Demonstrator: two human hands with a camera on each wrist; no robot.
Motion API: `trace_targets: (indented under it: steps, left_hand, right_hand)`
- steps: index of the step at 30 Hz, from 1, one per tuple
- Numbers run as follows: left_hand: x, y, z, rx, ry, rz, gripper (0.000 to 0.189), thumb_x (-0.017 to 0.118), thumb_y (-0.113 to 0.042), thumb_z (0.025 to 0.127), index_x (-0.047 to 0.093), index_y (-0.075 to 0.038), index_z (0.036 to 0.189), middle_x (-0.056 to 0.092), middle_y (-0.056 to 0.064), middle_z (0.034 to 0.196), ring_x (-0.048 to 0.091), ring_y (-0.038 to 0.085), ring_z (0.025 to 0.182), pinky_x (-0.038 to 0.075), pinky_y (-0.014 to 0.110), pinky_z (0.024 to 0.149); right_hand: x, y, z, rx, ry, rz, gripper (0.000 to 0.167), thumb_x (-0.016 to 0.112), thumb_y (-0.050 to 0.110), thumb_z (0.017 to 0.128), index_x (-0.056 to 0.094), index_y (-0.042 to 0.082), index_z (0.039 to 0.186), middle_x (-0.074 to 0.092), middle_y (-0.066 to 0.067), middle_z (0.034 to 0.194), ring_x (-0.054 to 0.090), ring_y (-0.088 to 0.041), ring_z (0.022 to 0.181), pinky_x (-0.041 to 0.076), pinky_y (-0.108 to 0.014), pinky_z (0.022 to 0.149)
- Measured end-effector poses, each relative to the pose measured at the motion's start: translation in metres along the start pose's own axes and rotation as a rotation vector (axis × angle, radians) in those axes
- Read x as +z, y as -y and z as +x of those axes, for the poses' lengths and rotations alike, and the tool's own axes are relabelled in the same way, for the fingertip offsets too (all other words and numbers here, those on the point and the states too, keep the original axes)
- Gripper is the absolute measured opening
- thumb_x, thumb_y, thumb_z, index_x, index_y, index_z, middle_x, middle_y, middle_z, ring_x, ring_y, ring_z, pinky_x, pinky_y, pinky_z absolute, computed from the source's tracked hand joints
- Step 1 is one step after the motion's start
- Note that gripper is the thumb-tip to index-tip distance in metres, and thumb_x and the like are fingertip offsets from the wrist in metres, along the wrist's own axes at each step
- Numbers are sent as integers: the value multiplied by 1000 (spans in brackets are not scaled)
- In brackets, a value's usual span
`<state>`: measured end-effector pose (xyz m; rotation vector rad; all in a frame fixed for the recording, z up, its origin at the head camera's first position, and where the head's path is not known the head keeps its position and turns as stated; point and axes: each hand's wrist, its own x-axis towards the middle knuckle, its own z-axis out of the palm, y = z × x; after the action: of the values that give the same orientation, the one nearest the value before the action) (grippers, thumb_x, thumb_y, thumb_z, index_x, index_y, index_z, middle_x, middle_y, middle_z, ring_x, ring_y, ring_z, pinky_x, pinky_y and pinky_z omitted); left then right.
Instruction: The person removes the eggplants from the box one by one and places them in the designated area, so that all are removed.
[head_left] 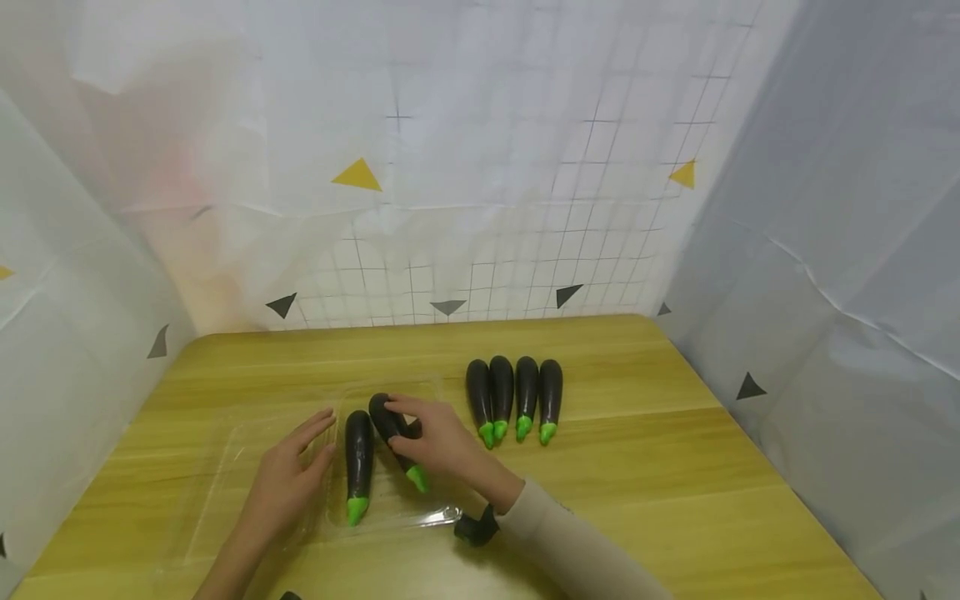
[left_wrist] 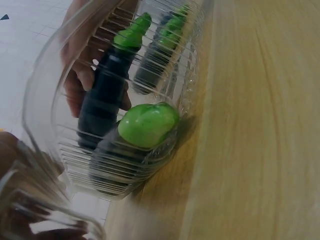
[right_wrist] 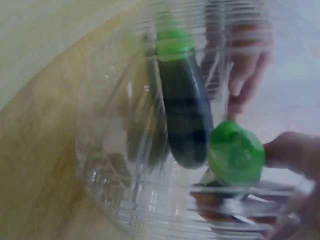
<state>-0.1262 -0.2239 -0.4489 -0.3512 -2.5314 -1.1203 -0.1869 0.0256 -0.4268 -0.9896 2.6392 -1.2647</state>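
Observation:
A clear plastic clamshell box lies on the table, its lid side folded out to the left. One dark eggplant with a green stem end rests in the right half of the box. Over that same half, my right hand pinches a second eggplant between thumb and fingers, tilted with its green end toward me. My left hand is by the box's middle edge, fingers relaxed and nothing held. The left wrist view shows the held eggplant through the ribbed clear wall.
Several more eggplants lie side by side on the wooden table, right of the box, green ends toward me. A white sheet with a grid and triangles stands behind the table. Further sheets hang on the left and right.

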Motion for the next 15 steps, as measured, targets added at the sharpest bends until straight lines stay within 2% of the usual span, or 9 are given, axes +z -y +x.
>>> trace_targets:
  steps: [4, 11, 15]
  left_hand:
    - [0, -1, -1, 17, -8, 8, 41, 71, -4, 98, 64, 3, 138, 57, 17, 148, 51, 45, 134, 41, 65, 109]
    - [0, -1, -1, 25, -9, 15, 42, 70, -4, 98, 63, 3, 138, 56, 20, 148, 50, 47, 134, 40, 66, 109]
    - [0, -1, -1, 20, -6, 10, 42, 70, -4, 98, 63, 3, 138, 56, 20, 148, 50, 47, 135, 40, 67, 109]
  right_hand:
    - [-3, 1, -2, 21, -16, 56, 50, 74, 13, 96, 62, 8, 145, 53, -3, 153, 69, -4, 93, 56, -18, 75]
    - [-9, 4, -5, 18, -39, 85, 51, 74, 14, 97, 61, 9, 146, 53, -3, 154, 72, -11, 95, 56, -21, 67]
    - [-11, 4, -5, 9, -52, 95, 51, 74, 14, 97, 62, 9, 145, 54, -3, 153, 72, -14, 96, 57, -21, 70]
